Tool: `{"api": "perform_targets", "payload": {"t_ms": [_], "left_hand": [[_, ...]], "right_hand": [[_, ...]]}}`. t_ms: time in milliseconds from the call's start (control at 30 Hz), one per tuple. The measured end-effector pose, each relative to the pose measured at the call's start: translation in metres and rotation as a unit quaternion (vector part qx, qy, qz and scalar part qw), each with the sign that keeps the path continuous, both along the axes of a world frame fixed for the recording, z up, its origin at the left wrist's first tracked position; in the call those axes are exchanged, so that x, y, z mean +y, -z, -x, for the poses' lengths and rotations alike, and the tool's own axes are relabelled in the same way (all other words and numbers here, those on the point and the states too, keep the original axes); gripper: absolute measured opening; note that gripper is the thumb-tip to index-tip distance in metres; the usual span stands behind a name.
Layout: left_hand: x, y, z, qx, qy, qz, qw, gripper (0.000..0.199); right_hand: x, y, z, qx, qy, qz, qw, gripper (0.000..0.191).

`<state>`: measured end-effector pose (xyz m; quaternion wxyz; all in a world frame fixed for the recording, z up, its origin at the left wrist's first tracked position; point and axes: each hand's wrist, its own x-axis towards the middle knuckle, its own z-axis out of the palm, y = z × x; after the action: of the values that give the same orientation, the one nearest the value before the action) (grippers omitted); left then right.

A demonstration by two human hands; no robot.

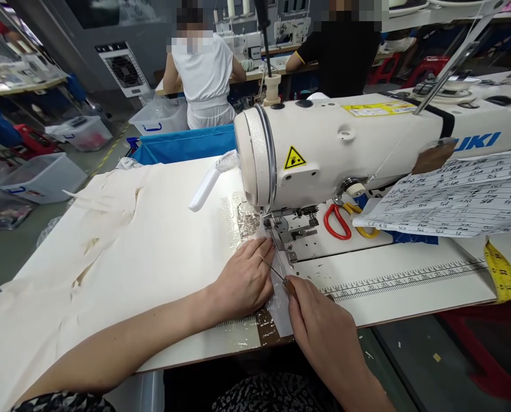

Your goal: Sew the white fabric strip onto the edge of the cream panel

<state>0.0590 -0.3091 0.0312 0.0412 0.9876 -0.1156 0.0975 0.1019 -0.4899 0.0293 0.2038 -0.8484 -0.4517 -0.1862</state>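
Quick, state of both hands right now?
Left hand: open, laid over the translucent white strip.
Right hand: closed, holding a thin awl.

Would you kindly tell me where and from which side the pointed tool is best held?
I'd take the pointed tool by its brown handle, coming from the near right, as the right hand does. The thin metal shaft slants away toward the left hand, so the thicker handle end is probably the safer, firmer hold.
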Motion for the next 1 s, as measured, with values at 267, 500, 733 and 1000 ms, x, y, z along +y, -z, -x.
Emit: {"api": "perform_targets", "payload": {"t_ms": [267,500,733,1000], "left_hand": [[0.007,0.003,-0.005,-0.011,-0.013,0.008,1.000,0.047],[0.011,-0.002,-0.011,0.001,-0.068,-0.004,0.998,0.043],[0.023,0.002,-0.017,-0.019,-0.052,-0.057,0.997,0.042],[0.018,-0.004,-0.012,-0.022,-0.044,-0.050,0.998,0.035]], "right_hand": [[0.010,0.003,-0.005,-0.014,0.015,0.002,1.000,0.033],[0.021,0.004,-0.009,-0.014,0.020,0.003,1.000,0.036],[0.020,0.003,-0.007,0.096,-0.023,-0.032,0.995,0.031],[0.004,0.007,0.000,0.241,-0.024,-0.041,0.969,0.027]]}}
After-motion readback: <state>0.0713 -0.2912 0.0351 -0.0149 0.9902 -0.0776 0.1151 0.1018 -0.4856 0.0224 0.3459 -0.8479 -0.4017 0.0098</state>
